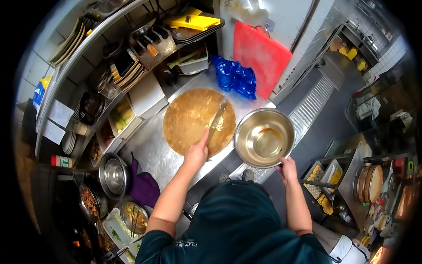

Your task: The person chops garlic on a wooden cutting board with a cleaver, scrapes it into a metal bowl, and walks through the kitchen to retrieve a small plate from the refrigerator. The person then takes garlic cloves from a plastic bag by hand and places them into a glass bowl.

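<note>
A round wooden chopping board [187, 116] lies on the steel counter. My left hand [196, 155] is closed on a knife [217, 113], its index finger stretched along the blade. The blade rests over the right part of the board, beside small pale chopped bits [220, 124] that I cannot name for sure. My right hand [288, 169] grips the near rim of a steel bowl [246, 127], held at the counter's edge just right of the board. A little brown liquid or residue shows on the bowl's bottom.
Behind the board sit a blue plastic bag [235, 77] and a leaning red cutting board [259, 57]. Shelves at left hold trays, plates and a yellow slicer [193, 21]. A purple cloth [144, 188] and metal bowls [113, 176] lie at left. A floor drain grate [314, 99] runs at right.
</note>
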A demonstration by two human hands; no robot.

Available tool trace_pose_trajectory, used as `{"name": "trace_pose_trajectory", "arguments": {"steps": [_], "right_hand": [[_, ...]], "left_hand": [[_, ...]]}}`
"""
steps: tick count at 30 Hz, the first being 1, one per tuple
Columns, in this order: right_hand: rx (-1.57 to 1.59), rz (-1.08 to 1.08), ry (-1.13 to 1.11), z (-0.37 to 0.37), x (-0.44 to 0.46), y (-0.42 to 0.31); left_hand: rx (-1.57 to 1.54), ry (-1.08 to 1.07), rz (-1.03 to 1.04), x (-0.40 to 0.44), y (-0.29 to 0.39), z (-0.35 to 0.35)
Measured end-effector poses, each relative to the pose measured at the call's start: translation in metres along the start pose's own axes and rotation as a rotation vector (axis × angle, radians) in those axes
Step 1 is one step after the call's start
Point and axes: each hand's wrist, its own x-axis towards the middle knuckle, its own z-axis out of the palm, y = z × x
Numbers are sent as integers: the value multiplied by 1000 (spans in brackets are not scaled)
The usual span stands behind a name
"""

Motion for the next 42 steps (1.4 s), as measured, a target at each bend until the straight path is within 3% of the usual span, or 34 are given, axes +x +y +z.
{"name": "trace_pose_trajectory", "arguments": {"steps": [12,26,34,42], "right_hand": [[-120,-22,13,5,-8,-17],[-163,-18,-19,5,1,-38],[-218,-17,-86,-13,30,-53],[-290,17,-200,-30,55,-79]], "left_hand": [[41,-74,-34,2,-9,-14],[95,2,-26,-1,-13,-13],[-8,118,-125,0,43,11],[-65,93,-296,18,82,46]]}}
